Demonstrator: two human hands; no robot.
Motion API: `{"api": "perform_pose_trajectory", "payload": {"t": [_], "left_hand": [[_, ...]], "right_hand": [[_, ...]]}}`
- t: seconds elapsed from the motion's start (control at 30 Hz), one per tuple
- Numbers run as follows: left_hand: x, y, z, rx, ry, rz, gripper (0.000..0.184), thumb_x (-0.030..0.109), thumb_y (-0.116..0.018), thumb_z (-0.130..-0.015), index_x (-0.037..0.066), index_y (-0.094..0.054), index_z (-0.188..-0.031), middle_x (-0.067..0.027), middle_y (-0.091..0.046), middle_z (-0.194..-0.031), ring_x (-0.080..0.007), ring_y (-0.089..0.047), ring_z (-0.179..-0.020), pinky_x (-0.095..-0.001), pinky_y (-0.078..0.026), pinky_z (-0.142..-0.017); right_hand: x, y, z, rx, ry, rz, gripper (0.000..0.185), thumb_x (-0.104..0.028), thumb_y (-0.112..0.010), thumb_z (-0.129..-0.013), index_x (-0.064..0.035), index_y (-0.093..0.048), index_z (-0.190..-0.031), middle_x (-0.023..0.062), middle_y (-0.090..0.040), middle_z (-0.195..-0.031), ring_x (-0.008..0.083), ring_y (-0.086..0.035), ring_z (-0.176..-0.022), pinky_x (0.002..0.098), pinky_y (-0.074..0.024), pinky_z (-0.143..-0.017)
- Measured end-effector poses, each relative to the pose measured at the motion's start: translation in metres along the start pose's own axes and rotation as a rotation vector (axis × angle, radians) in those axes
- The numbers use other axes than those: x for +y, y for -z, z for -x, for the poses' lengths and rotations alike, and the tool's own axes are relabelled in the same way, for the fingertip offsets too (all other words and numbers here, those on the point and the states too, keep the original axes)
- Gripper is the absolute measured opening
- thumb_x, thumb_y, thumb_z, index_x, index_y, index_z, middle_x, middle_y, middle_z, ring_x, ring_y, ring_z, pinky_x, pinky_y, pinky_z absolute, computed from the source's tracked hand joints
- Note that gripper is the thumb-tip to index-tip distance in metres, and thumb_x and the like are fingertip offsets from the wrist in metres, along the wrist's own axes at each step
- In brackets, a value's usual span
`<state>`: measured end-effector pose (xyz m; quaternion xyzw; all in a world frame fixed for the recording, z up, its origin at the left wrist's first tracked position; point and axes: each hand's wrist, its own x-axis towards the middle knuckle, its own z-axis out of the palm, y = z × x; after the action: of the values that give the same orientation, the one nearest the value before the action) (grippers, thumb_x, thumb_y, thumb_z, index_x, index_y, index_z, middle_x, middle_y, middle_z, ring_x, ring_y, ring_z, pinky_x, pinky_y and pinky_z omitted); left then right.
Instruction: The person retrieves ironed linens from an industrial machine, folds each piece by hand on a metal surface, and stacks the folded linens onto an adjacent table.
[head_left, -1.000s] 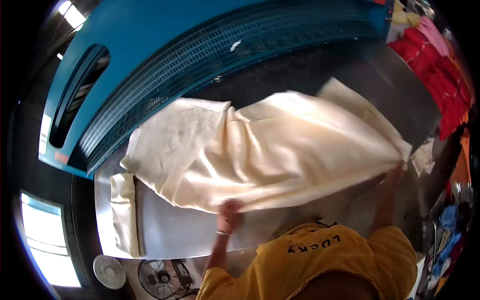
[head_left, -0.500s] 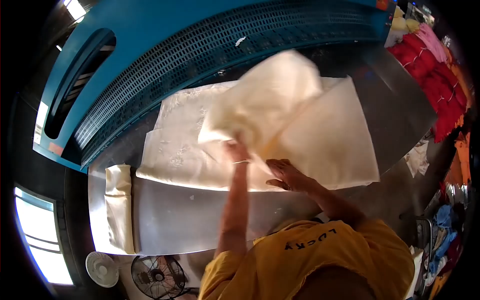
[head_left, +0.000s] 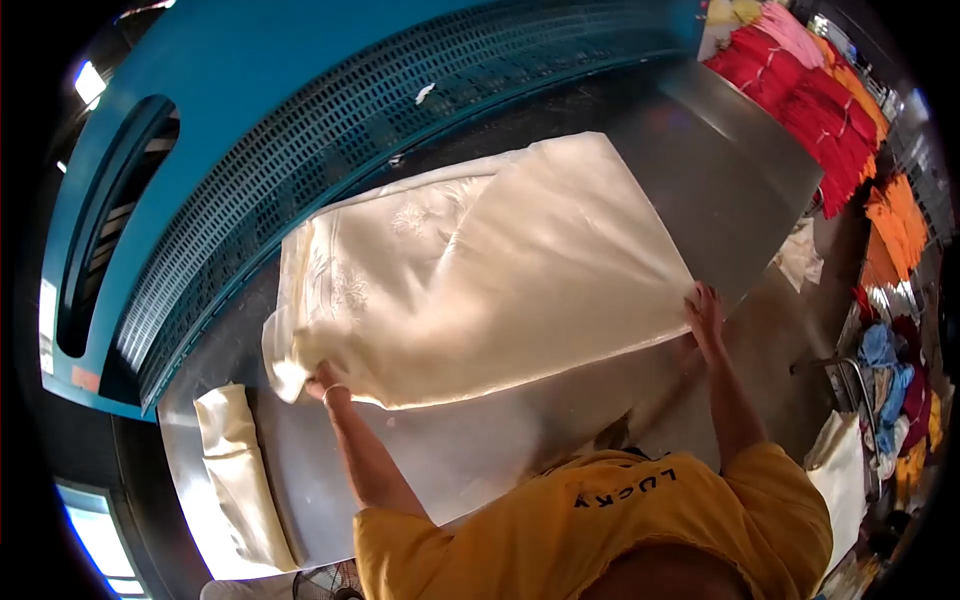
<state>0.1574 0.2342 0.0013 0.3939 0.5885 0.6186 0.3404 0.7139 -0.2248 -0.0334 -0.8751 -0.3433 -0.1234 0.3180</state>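
Observation:
A cream cloth with embroidered sprigs near its left end [head_left: 520,270] lies folded over on the metal tabletop. My left hand [head_left: 325,381] is closed on its near left corner, where the fabric bunches up. At the near right corner, my right hand [head_left: 704,308] pinches the edge; its fingertips are partly hidden. Between my hands the near edge runs fairly straight, and soft creases cross the upper layer.
A narrow folded cream cloth [head_left: 240,475] lies at the table's left end. Behind the metal table [head_left: 735,150] stands a blue machine with a perforated guard [head_left: 330,135]. Red bundled fabric [head_left: 795,100] and orange fabric [head_left: 895,225] are at the right, with mixed garments [head_left: 885,370] below.
The lifted upper layer has come down flat over the cloth. My left hand has moved left to one corner, and my right hand has moved right to the other. The view has shifted.

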Motion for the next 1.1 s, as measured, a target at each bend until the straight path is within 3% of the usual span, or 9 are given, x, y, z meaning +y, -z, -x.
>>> {"api": "perform_pose_trajectory", "payload": {"t": [0.13, 0.27, 0.33, 0.53, 0.7, 0.8, 0.83, 0.87, 1.1], "left_hand": [[0.033, -0.098, 0.1, -0.758, -0.055, 0.4, 0.023, 0.007, -0.059, -0.076, 0.001, -0.059, -0.098, -0.0102, -0.06, -0.098, -0.0219, -0.056, -0.085, -0.0327, -0.047, -0.074], [0.043, -0.12, 0.287, -1.304, -1.047, -0.691, 0.041, 0.028, -0.064, -0.075, 0.004, -0.055, -0.107, -0.0132, -0.057, -0.111, -0.0295, -0.052, -0.104, -0.0381, -0.043, -0.089], [0.064, -0.094, 0.36, -1.606, -0.759, -0.468, 0.06, 0.035, -0.07, -0.069, 0.002, -0.05, -0.114, -0.0165, -0.052, -0.116, -0.033, -0.05, -0.107, -0.0388, -0.041, -0.092], [0.062, -0.051, 0.475, -1.442, -0.839, -0.61, 0.078, 0.045, -0.071, -0.064, -0.004, -0.045, -0.118, -0.0269, -0.044, -0.12, -0.0403, -0.04, -0.114, -0.0472, -0.035, -0.095], [-0.017, -0.07, 0.494, -0.984, -1.028, -0.73, 0.065, 0.05, -0.063, -0.07, -0.003, -0.053, -0.105, -0.021, -0.053, -0.11, -0.0387, -0.05, -0.1, -0.0495, -0.04, -0.086], [-0.008, -0.067, 0.444, -1.254, -0.575, -0.69, 0.048, 0.043, -0.058, -0.078, 0.002, -0.055, -0.103, -0.0119, -0.057, -0.09, -0.0247, -0.055, -0.079, -0.0414, -0.045, -0.067], [-0.005, -0.06, 0.434, -1.154, -0.256, -0.415, 0.045, 0.04, -0.057, -0.08, 0.002, -0.055, -0.103, -0.0095, -0.057, -0.087, -0.0211, -0.054, -0.075, -0.0385, -0.046, -0.063], [0.031, -0.047, 0.429, -0.964, 0.567, -0.068, 0.043, 0.039, -0.056, -0.082, 0.001, -0.055, -0.103, -0.0071, -0.056, -0.087, -0.0183, -0.052, -0.072, -0.0356, -0.046, -0.06], [0.035, 0.103, 0.306, -0.491, 0.135, -0.128, 0.039, 0.039, -0.054, -0.084, 0.002, -0.05, -0.094, -0.0058, -0.049, -0.088, -0.0162, -0.047, -0.074, -0.03, -0.044, -0.063]], "right_hand": [[-0.038, 0.001, -0.014, -0.203, -0.351, -0.371, 0.033, -0.029, -0.059, -0.081, -0.0027, -0.056, -0.101, 0.0107, -0.061, -0.078, 0.025, -0.06, -0.07, 0.0349, -0.047, -0.064], [-0.05, 0.014, 0.0, -0.237, -0.533, -1.085, 0.023, -0.028, -0.058, -0.083, -0.0057, -0.063, -0.088, -0.0081, -0.043, -0.056, 0.0023, -0.035, -0.046, 0.0225, -0.0269, -0.041], [-0.067, 0.04, 0.017, -0.062, -0.574, -1.286, 0.017, -0.024, -0.056, -0.085, -0.0082, -0.062, -0.085, -0.0093, -0.041, -0.054, 0.0, -0.032, -0.044, 0.0209, -0.0238, -0.04], [-0.043, 0.069, 0.043, 0.14, -0.786, -1.527, 0.015, -0.022, -0.056, -0.085, -0.0078, -0.058, -0.08, -0.0049, -0.049, -0.059, 0.0033, -0.043, -0.046, 0.0206, -0.0325, -0.04], [-0.181, 0.11, 0.027, -0.432, -0.179, -1.107, 0.028, -0.024, -0.055, -0.087, -0.0062, -0.051, -0.109, 0.0099, -0.06, -0.079, 0.014, -0.058, -0.069, 0.0275, -0.0466, -0.058], [-0.232, 0.098, 0.032, -0.53, 0.272, -1.057, 0.04, -0.024, -0.054, -0.088, -0.0062, -0.045, -0.123, 0.0175, -0.061, -0.095, 0.0191, -0.061, -0.083, 0.0316, -0.0467, -0.069], [-0.228, 0.088, 0.036, -0.508, 0.166, -1.127, 0.039, -0.025, -0.054, -0.088, -0.0061, -0.047, -0.121, 0.0149, -0.062, -0.096, 0.0193, -0.061, -0.084, 0.0312, -0.0469, -0.071], [-0.218, 0.073, 0.042, -0.487, 0.059, -1.194, 0.037, -0.025, -0.055, -0.087, -0.006, -0.049, -0.119, 0.0123, -0.063, -0.097, 0.0196, -0.06, -0.086, 0.0308, -0.0471, -0.072], [-0.183, -0.01, 0.039, -0.352, -0.737, -1.163, 0.05, -0.038, -0.056, -0.084, 0.0004, -0.049, -0.115, 0.0125, -0.06, -0.094, 0.0194, -0.061, -0.078, 0.0283, -0.0512, -0.06]]}}
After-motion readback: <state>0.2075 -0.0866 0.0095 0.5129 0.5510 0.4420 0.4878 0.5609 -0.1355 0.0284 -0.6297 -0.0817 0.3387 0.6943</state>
